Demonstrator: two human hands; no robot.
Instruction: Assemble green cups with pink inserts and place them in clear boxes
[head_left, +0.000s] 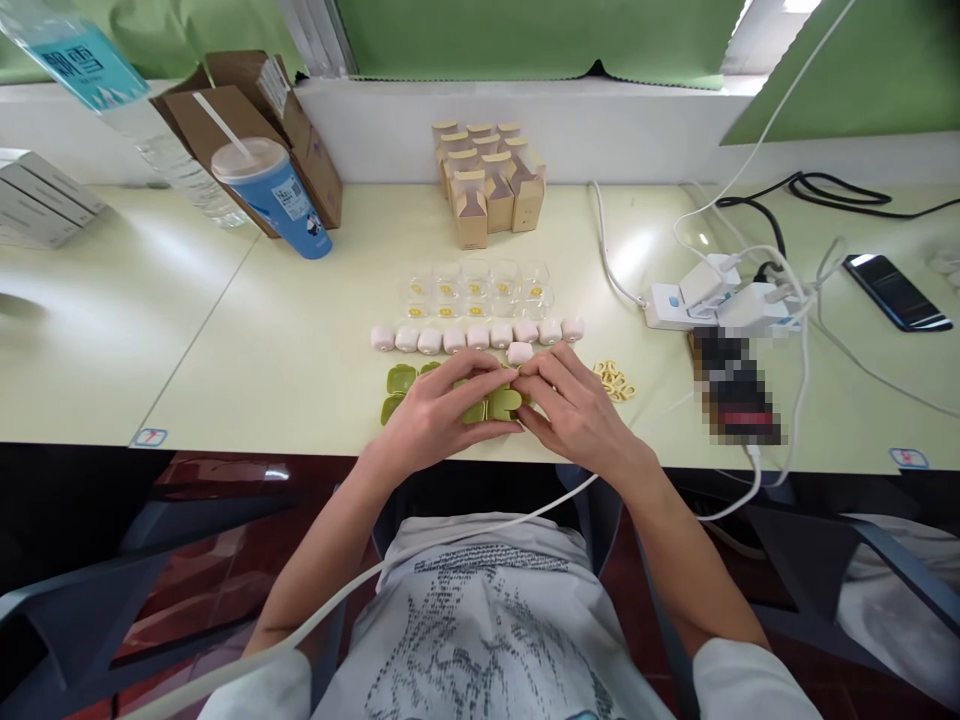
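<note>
Near the table's front edge, my left hand (437, 410) and my right hand (576, 408) meet, fingers closed around a small green plastic piece (504, 404). Its far side is covered by fingertips. More green pieces (401, 378) lie by my left hand, partly hidden under it. Just beyond my fingers runs a row of pale pink rounded pieces (454, 340), with one pink piece (520, 352) set nearer to me. Behind that row are clear plastic pieces (475, 285) with yellow marks. A small pile of yellow ring-like parts (615, 381) lies right of my right hand.
Small cardboard boxes (487, 190) stand against the wall. At left are a blue cup (281, 200), a water bottle (150, 130) and a brown carton (322, 165). A power strip (667, 306), cables and a phone (898, 292) occupy the right. A white cable (360, 580) crosses my lap.
</note>
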